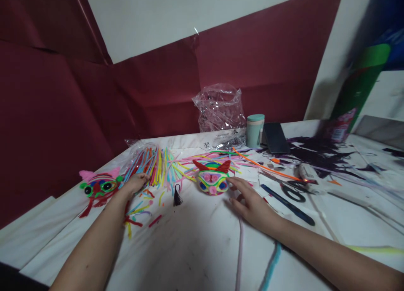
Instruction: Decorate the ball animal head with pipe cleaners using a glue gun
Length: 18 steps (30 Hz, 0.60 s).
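I can't read the blurred green packet (360, 89) by the far edge of the desk (176, 249); the right forearm (315, 249) hides part of a blue strip (272, 266), cut off below; whether the left hand (136, 184) grips pipe cleaners (159, 169) is unclear.

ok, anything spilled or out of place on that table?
Yes: short pipe-cleaner offcuts lie scattered near the left hand, unlike the bundled pipe cleaners. Dark purple strands sprawl messily at back right. No damage evident.

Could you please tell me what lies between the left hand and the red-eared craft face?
In the head view, colourful pipe cleaners and a black tassel lie between them.
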### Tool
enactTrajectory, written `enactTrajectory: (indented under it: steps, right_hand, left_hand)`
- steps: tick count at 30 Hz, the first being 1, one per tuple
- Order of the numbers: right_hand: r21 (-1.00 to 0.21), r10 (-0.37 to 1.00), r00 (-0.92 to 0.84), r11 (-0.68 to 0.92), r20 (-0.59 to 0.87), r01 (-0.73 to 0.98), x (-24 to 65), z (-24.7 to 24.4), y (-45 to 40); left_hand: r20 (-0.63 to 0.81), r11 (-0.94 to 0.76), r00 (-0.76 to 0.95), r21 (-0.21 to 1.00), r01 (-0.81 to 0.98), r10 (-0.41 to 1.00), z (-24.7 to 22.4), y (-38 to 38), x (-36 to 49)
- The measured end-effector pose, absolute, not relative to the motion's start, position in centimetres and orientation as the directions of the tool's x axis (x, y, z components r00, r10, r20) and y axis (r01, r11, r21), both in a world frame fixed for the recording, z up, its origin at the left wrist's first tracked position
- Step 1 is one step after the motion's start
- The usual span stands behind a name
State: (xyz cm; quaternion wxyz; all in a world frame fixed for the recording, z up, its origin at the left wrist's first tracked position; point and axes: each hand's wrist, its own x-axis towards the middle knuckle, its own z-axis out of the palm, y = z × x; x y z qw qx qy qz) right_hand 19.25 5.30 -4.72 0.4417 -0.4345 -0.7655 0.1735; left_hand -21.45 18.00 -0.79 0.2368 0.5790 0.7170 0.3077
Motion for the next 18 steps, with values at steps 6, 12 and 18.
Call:
enactTrajectory:
  steps: [6, 12, 18]
  right_hand:
    - [-0.646, 0.816, -0.227, 0.564, 0.532, 0.515, 19.23, -4.65, 5.31]
    - [-0.651, 0.824, -0.233, 0.555, 0.516, 0.518, 19.23, -4.68, 5.34]
    - [-0.63, 0.815, -0.244, 0.566, 0.526, 0.532, 19.25, -4.92, 5.42]
  left_hand:
    - [0.034, 0.114, -0.196, 0.71, 0.695, 0.98, -0.7, 17.75, -21.25]
    - [0.045, 0.101, -0.197, 0.734, 0.672, 0.979, -0.76, 17.74, -21.37]
    - [0.023, 0.123, -0.225, 0.781, 0.612, 0.974, -1.34, 18.13, -21.96]
